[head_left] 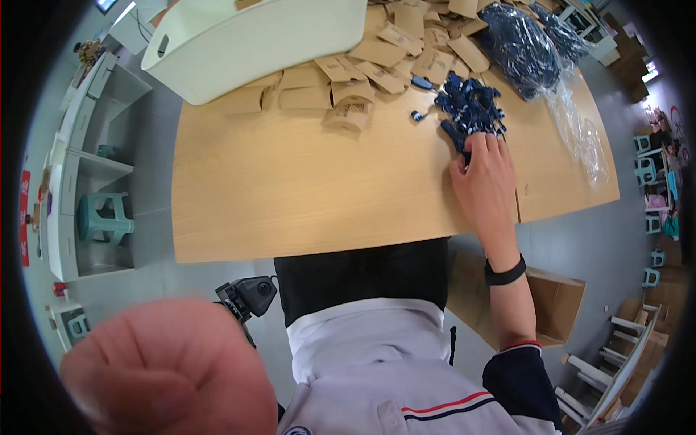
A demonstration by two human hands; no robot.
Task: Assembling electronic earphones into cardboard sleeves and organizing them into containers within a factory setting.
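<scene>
My left hand (170, 370) is raised very near the camera at the lower left. It is balled into a fist, somewhat blurred, and nothing shows in it. Across the table my right hand (487, 170) reaches the near side of a heap of small dark blue corded pieces (467, 101). Its fingers are bent down onto the heap and closed on a dark blue piece (453, 134); the fingertips are partly hidden. A black band circles the right wrist. Two loose blue pieces lie just left of the heap.
Many brown card sleeves (353, 90) are strewn over the far part of the wooden table (312, 181). A white bin (254, 54) stands far left. Clear plastic bags of dark blue goods (518, 51) lie far right. Below the table's right edge is an open cardboard box (554, 308).
</scene>
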